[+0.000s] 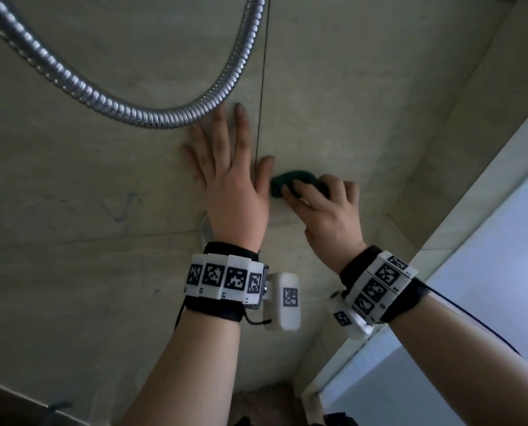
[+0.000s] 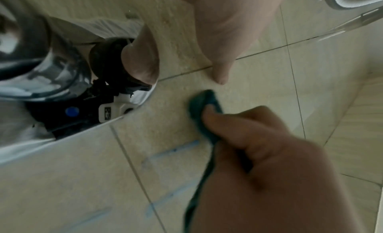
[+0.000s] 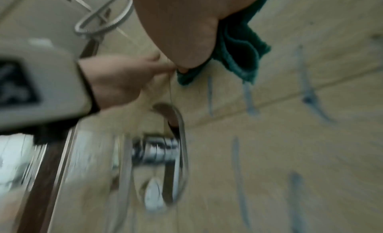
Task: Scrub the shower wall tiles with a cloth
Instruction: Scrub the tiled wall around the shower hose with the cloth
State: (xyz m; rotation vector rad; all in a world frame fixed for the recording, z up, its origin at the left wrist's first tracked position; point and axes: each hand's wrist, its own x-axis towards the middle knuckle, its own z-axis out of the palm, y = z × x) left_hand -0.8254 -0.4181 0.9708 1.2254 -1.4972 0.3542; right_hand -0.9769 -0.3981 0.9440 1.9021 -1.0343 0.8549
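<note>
Nearest the camera, two bare forearms with tagged wristbands reach up to the wall. The right hand (image 1: 324, 210) curls its fingers round a bunched green cloth (image 1: 290, 182) and presses it against the tiles (image 1: 333, 103), just right of the dark vertical grout line (image 1: 261, 118). The cloth sticks out past the fingertips toward the left, so its long axis runs roughly sideways across the wall, pointing at the left thumb. The left hand (image 1: 225, 179) lies flat and spread on the tile, fingers straight, thumb almost touching the cloth. Blue streaks (image 2: 172, 149) mark the tiles below; they seem to be the unscrubbed part, though blur makes that uncertain. Farther up hangs the metal shower hose (image 1: 152, 116).
</note>
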